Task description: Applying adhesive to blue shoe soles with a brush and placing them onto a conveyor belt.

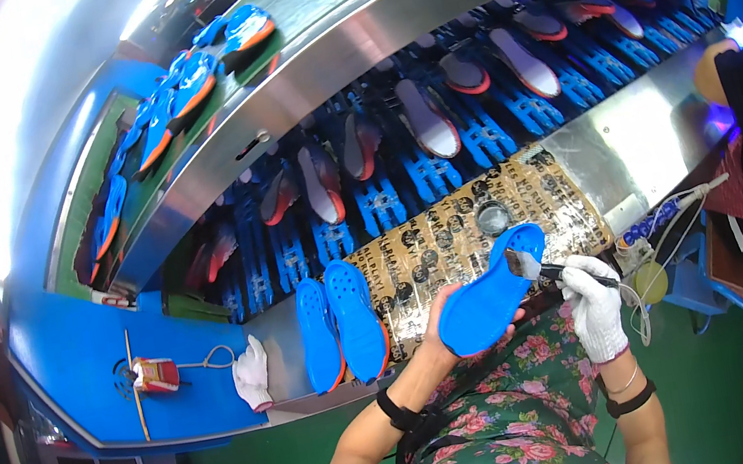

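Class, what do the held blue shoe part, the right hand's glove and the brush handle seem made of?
Blue shoe part: probably moulded foam or rubber; matte, evenly coloured. Right-hand glove: knitted yarn, perhaps cotton; textured, matte. Brush handle: dark, perhaps plastic or wood; too small to tell.

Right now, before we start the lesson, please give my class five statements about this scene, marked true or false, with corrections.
1. The left grip holds a blue shoe. True.
2. The right grip holds a brush. True.
3. Both grips wear gloves. False: the left is bare.
4. Two more blue shoes are left of the held one. True.
5. The round container sits on the floor. False: the round container is on the brown box.
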{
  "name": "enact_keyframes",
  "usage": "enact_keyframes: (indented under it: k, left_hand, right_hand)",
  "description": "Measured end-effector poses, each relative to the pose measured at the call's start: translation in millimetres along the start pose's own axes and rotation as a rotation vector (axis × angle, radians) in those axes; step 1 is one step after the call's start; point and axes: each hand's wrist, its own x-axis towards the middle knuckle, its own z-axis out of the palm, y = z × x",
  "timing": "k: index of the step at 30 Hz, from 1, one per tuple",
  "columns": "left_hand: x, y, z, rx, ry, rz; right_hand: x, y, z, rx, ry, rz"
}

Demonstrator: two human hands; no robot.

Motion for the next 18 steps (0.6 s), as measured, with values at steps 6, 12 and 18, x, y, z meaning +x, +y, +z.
enact_keyframes:
  k: [6, 12, 18]
  left_hand:
    - [33, -41, 23, 0.269, 0.079, 0.154]
    - [52, -46, 24, 0.187, 0.025, 0.168]
    - [56, -47, 11, 0.229, -0.019, 0.209]
  right_hand:
    - [-3, -25, 15, -0.138, -0.193, -0.164]
    - [1, -61, 56, -0.567, -0.313, -0.599]
    - [13, -76, 71, -0.667, -0.355, -0.835]
